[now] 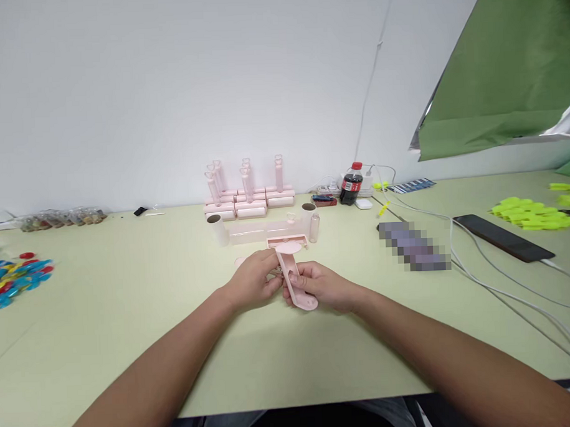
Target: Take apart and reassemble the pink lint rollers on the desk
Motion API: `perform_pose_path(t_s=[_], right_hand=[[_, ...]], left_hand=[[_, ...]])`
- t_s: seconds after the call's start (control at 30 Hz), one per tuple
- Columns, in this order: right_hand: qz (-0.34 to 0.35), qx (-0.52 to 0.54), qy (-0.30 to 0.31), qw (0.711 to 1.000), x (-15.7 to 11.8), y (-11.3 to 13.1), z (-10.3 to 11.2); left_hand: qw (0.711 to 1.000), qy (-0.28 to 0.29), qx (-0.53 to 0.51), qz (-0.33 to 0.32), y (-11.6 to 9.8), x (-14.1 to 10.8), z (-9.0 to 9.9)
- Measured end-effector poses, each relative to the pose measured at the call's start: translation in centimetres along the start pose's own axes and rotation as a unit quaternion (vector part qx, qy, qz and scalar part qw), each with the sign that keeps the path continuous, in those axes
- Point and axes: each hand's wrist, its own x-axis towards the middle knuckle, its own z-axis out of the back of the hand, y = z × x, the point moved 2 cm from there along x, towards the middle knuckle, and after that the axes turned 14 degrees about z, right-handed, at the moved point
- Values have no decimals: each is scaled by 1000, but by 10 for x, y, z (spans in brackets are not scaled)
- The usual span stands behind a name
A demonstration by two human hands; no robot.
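Gripping a pink plastic piece [294,281] — both hands [257,280] (fingers [302,281] curled) — above the table [267,370].

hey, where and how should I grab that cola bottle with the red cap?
I'd wrap a hand around the labelled middle of the cola bottle, coming from the front. It stands upright with that rounded side open to you, while the wall is behind and a small white box sits by its base on the right.
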Motion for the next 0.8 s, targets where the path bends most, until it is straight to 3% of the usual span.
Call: perform_pose_path(t_s=[0.3,0.43,0.57,0.67,0.73,0.8], right_hand=[[34,-70,19,997,1,13,-1],[48,-105,4,993,0,18,-4],[64,-133,-19,989,-2,20,-10],[100,-168,-87,977,-4,23,-9],[122,-183,-148,964,-4,25,-3],[124,-216,-171,953,-3,25,5]], left_hand=[[989,64,-132,-36,-5,-4,8],[990,85,-108,-13,-6,-3,8],[995,74,-60,-7,-4,-2,8],[998,59,-5,5,6,0,9],[999,31,7,25,14,1,11],[998,-17,-35,55,18,2,16]])
